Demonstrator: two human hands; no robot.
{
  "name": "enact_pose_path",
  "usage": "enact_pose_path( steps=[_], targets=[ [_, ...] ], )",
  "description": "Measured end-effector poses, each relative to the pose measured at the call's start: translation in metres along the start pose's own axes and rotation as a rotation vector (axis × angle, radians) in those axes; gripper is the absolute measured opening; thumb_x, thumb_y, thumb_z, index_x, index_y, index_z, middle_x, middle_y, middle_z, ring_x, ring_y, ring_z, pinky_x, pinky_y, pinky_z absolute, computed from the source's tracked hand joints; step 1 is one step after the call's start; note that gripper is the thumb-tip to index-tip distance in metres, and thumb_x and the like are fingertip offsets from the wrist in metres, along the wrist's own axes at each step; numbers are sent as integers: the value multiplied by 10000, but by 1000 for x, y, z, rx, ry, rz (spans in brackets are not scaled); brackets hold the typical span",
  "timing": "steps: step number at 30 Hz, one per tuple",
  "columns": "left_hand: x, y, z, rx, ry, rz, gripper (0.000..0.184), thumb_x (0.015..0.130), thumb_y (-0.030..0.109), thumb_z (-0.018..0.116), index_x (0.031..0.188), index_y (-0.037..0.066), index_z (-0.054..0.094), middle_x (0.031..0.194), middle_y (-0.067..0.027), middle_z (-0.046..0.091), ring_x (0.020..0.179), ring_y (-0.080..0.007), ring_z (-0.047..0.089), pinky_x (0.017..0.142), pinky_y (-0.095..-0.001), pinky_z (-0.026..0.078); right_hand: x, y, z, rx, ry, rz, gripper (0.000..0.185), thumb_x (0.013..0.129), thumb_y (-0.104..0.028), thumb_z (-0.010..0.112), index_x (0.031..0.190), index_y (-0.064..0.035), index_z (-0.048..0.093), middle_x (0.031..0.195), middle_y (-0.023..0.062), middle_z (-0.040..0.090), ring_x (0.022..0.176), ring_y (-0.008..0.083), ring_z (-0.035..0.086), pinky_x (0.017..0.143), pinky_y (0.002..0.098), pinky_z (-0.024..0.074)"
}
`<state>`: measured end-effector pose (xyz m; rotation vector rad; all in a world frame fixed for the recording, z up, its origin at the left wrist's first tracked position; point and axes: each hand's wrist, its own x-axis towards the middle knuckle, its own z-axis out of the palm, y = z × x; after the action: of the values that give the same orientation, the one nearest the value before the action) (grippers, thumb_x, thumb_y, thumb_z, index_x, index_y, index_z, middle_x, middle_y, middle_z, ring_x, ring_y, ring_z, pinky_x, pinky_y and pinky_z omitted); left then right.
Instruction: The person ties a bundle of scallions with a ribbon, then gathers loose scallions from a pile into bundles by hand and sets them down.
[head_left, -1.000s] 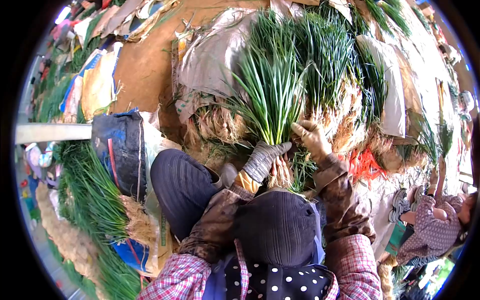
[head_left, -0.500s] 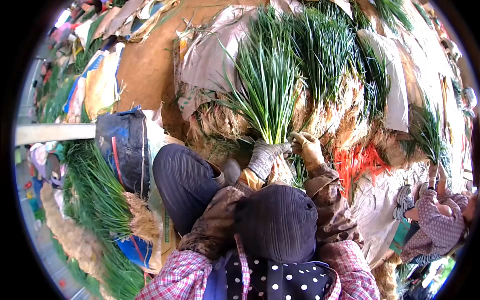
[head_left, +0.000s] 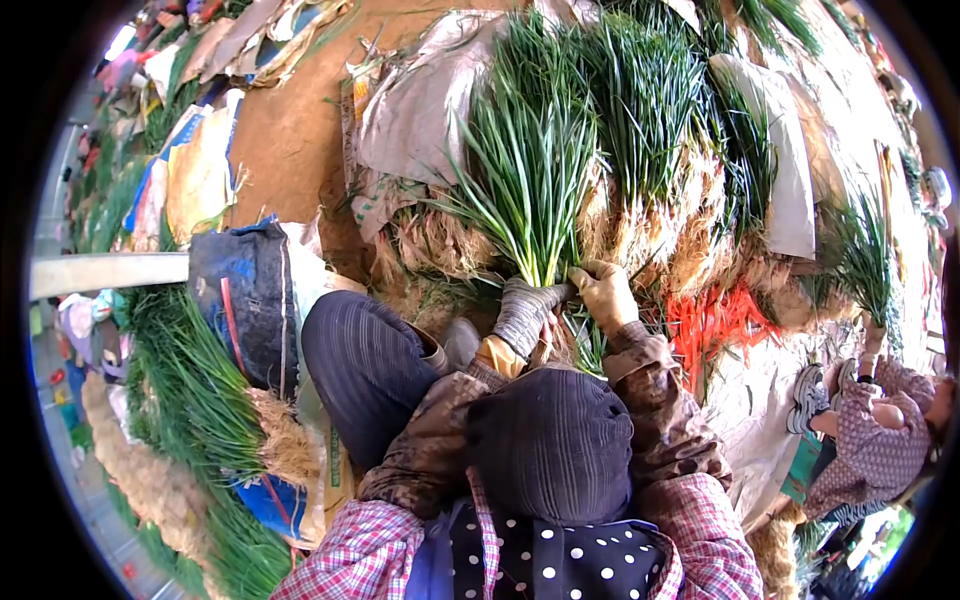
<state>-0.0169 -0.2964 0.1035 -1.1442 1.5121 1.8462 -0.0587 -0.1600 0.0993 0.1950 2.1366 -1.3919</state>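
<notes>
A bunch of scallions (head_left: 535, 200) stands before me, its long green leaves fanning upward and away. My left hand (head_left: 528, 310), in a grey glove, is wrapped round the pale lower stalks. Below that grip the roots (head_left: 553, 345) show partly, between the hand and my knee. My right hand (head_left: 606, 297), in a tan glove, is at the bunch's right edge, thumb and fingers pinched together beside the stalks. What lies between those fingertips is too small to make out. Just beyond both hands lie more scallions (head_left: 650, 110) with straw-coloured roots.
Red plastic strips (head_left: 715, 325) lie to the right. Whitish sacking (head_left: 420, 110) covers part of the pile. At left are a dark blue bag (head_left: 240, 310) and more scallions (head_left: 205, 385). A co-worker (head_left: 870, 430) sits at far right, one hand at another bunch (head_left: 862, 255).
My right hand has shifted slightly left and up against the bunch, its fingers drawn closer together. The left hand keeps its grip. The co-worker's arm at far right has moved a little.
</notes>
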Motion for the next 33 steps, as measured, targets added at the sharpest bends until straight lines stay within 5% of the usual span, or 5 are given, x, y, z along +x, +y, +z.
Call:
enact_pose_path(
  steps=[4, 8, 18, 28, 33],
  targets=[
    [17, -20, 5, -213, -17, 173, 189, 719, 114, 794, 756, 16, 637, 616, -59, 626, 427, -113, 521, 352, -264, 392, 5, 34, 11, 263, 109, 205, 195, 867, -138, 607, 948, 29, 665, 795, 107, 684, 665, 177, 634, 656, 315, 514],
    [13, -14, -1, -271, -83, 220, 164, 747, 52, 751, 866, -10, 657, 706, -81, 662, 503, -151, 582, 416, -274, 463, 14, 123, 4, -827, -373, -92, 169, 784, -163, 633, 869, -29, 692, 871, 192, 673, 768, 287, 661, 755, 348, 542],
    [-1, -14, -1, -384, -306, 171, 152, 778, 103, 722, 872, 14, 643, 680, -70, 630, 525, -162, 574, 477, -267, 472, 87, -43, -56, -1103, 327, 161, 196, 853, -235, 660, 933, -60, 618, 756, 101, 647, 624, 183, 612, 563, 334, 519],
    [19, -25, 3, -329, -333, 132, 180, 795, 112, 721, 936, 17, 660, 715, -58, 650, 518, -119, 565, 423, -243, 445, -54, 0, -26, -333, 25, -563, 207, 880, -220, 634, 896, -18, 678, 755, 129, 689, 643, 171, 654, 605, 299, 539],
    [19, -24, 6, -118, -175, 79, 201, 743, 158, 762, 777, -4, 649, 570, -83, 615, 356, -154, 532, 303, -245, 378, -42, -10, -32, -206, -288, -113, 788, 862, -671, 430, 1139, 53, 573, 985, 199, 651, 824, 229, 617, 713, 349, 494]
  ],
)
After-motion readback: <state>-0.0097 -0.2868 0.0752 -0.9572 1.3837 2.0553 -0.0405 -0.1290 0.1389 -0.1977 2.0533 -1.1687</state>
